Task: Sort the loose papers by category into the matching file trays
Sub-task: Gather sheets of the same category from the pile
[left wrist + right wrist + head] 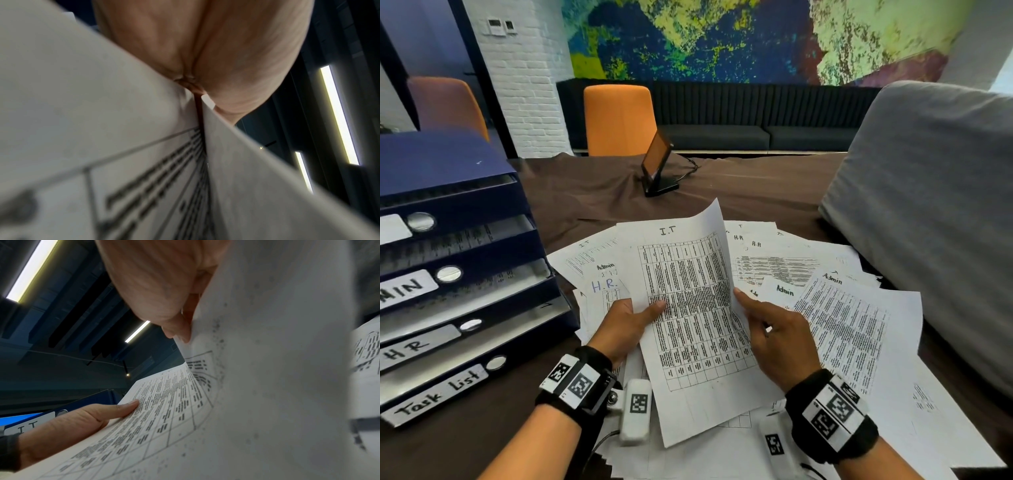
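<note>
Both hands pinch the white printed "I.T" sheet [688,308], left hand [625,322] and right hand [774,337] on its sides. The dark blue stacked file trays [465,274] stand left of it, nearer the left hand.

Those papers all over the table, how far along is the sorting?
Some sheets already lie in the blue file trays, so a start looks made. In hand: both the left hand and right hand hold a sheet headed I.T. Left: a wide spread of loose papers headed Admin, H.R and I.T covers the table. Most of the job looks undone.
</note>
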Demonstrator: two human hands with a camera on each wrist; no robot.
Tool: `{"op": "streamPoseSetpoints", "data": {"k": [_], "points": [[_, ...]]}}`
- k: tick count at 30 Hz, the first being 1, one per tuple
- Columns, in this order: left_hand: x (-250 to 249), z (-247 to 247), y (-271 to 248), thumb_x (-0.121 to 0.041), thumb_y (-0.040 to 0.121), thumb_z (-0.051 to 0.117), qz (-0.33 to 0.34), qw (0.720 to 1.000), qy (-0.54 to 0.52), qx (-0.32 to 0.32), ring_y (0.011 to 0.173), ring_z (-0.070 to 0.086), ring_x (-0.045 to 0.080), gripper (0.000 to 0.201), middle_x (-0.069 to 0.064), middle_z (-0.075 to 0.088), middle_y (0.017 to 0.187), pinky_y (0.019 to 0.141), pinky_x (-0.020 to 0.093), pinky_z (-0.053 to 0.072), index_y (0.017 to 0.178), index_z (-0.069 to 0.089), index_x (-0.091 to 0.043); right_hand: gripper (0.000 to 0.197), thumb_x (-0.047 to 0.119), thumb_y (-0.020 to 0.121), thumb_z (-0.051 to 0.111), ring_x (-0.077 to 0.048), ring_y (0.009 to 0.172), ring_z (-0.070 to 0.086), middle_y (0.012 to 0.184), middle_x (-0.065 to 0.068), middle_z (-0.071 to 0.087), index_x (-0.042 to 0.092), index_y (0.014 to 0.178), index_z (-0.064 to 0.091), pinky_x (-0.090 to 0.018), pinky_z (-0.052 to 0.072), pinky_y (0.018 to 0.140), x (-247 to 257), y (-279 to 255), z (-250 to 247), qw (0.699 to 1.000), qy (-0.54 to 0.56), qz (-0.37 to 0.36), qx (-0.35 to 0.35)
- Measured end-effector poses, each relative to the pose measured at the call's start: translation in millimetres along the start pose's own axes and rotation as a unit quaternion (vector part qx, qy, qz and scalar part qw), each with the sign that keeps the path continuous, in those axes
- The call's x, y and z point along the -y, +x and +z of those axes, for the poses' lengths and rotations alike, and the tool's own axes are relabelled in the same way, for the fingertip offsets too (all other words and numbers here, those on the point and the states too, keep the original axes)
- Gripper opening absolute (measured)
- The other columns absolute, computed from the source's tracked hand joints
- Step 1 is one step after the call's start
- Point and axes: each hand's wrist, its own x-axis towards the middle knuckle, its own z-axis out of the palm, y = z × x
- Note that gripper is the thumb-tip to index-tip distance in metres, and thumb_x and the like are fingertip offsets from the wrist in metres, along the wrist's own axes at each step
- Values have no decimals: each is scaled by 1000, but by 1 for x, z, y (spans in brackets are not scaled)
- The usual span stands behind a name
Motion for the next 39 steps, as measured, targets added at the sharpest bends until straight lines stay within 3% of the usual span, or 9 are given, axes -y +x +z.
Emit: {"op": "streamPoseSetpoints", "data": {"k": [5,9,14,17,19,23,28,36,39], "points": [[0,0,-3,-25,84,74,12,1000,18,3,95,74,33,32,17,76,101,91,51,57,107,70,-2,32,3,88,71,-3,66,69,87,9,76,26,109,76,-20,57,58,1,0,-1,998,46,3,-34],[-5,-2,-5,-35,63,85,33,998,49,-2,91,74,32,53,14,77,94,85,46,59,102,71,0,48,22,82,80,-2,70,68,86,10,73,40,121,58,-15,53,62,6,8,-7,971,158,177,19],[-7,-4,-8,-56,34,96,48,998,3,-31,92,75,28,90,14,77,96,85,48,58,104,71,-7,22,29,78,84,-20,73,70,78,-2,74,17,92,72,-32,55,66,-10,10,-9,929,212,297,59],[-11,-2,-5,-57,75,78,60,995,-9,-81,105,69,24,61,12,74,112,99,48,52,114,71,-10,20,20,90,71,-6,42,50,54,7,62,12,71,74,-21,41,46,-12,10,-15,929,220,293,46],[-13,-3,-2,-43,94,60,67,992,-16,-109,113,66,21,44,4,70,121,105,40,47,123,67,-11,19,19,93,65,-4,45,57,59,8,66,17,77,74,-19,44,48,-17,13,-20,920,235,313,8],[-15,-6,0,-27,96,61,65,992,-1,-107,100,72,28,14,5,77,101,94,46,55,97,72,-17,14,14,98,60,-13,72,66,84,2,71,15,106,72,-25,51,65,-35,18,-32,888,270,365,-65],[-19,-12,0,-22,92,67,44,992,-20,-119,97,72,36,15,13,77,97,91,50,57,94,73,-8,13,14,96,62,-33,93,73,98,-12,76,11,100,74,-50,54,94,-48,18,-42,845,339,412,-40],[-19,2,-8,-13,86,74,32,997,-18,-69,79,75,18,6,14,76,100,77,35,61,91,73,-11,17,19,92,68,-27,73,72,82,-8,77,14,81,79,-34,58,67,-7,4,-14,889,290,338,103],[-30,1,-13,3,87,68,40,998,-4,-39,85,73,24,20,20,73,109,82,39,59,103,70,-9,21,21,87,75,-17,90,72,101,0,76,18,107,73,-38,58,84,-4,4,-6,903,262,323,106]]}}
